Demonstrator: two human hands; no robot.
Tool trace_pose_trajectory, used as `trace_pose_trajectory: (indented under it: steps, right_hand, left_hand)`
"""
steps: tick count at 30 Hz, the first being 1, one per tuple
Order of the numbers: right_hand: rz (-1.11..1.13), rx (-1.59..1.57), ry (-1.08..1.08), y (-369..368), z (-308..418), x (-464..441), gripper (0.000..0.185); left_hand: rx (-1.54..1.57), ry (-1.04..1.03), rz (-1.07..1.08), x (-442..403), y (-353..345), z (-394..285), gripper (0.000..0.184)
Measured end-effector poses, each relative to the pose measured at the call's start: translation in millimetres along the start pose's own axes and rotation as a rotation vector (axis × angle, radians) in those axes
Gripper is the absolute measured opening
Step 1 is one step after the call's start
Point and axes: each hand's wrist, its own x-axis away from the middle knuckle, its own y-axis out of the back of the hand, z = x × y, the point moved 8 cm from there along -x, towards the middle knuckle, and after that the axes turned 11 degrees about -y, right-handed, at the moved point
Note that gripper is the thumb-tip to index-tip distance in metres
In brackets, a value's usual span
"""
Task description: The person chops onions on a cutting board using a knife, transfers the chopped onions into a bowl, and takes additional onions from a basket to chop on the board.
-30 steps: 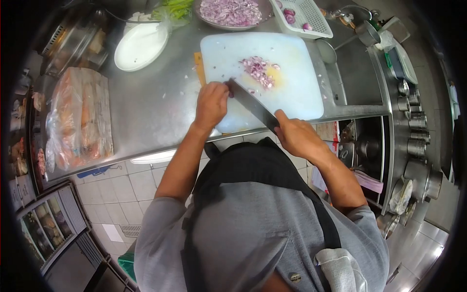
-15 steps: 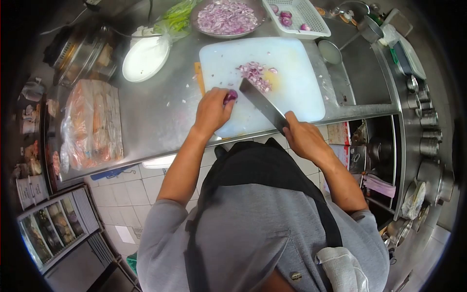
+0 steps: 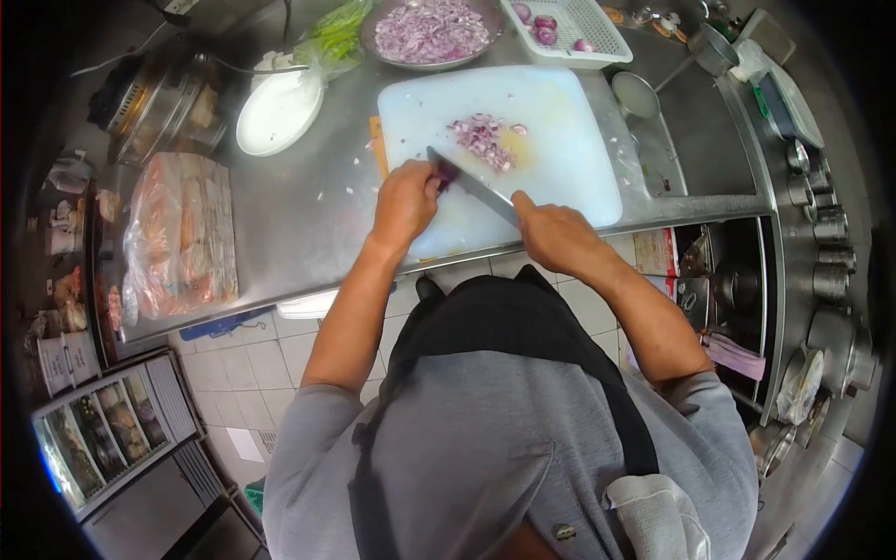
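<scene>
On the left part of the white cutting board [image 3: 560,182], my left hand [image 3: 404,203] is closed on a piece of red onion [image 3: 446,174], mostly hidden by the fingers and the blade. My right hand [image 3: 558,237] grips the handle of a kitchen knife [image 3: 487,198]. Its blade points up and left, with the tip end at the onion beside my left fingers. Whether the edge has entered the onion I cannot tell. Chopped red onion [image 3: 483,140] lies in a loose pile just beyond the blade.
Behind the board stand a bowl of chopped onion [image 3: 431,35] and a white basket [image 3: 597,51] with several onions. A white plate [image 3: 278,114] and plastic-wrapped packs [image 3: 182,233] are at left. A sink [image 3: 700,140] with a ladle lies right. The counter's front edge runs before me.
My right hand has moved slightly left and up, bringing the knife from beside the chopped pile to the onion in my left hand. The left hand still holds the onion.
</scene>
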Motion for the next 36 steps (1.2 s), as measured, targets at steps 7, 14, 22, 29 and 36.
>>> trace_pose_trajectory:
  steps: [7, 14, 22, 29, 36]
  right_hand:
    - [0.042, 0.016, 0.004, 2.5, 9.3, -0.1, 0.023]
    - [0.007, 0.007, -0.010, 28.3, 22.6, 8.3, 0.018]
    - [0.014, 0.043, 0.011, 19.5, 24.9, 0.6, 0.020]
    - [0.039, 0.077, 0.013, 7.7, 23.8, -5.0, 0.020]
    - [0.030, 0.064, 0.028, -4.0, 21.4, -6.8, 0.021]
  left_hand:
    - [0.030, 0.010, -0.101, 12.2, -1.3, 2.0, 0.007]
    - [0.024, -0.013, -0.166, 16.5, 1.6, 3.6, 0.009]
    - [0.019, -0.025, -0.221, 23.9, 5.1, 1.8, 0.010]
    - [0.055, -0.055, -0.263, 32.2, 4.1, 3.5, 0.011]
    - [0.063, -0.085, -0.287, 36.8, 4.4, 3.0, 0.012]
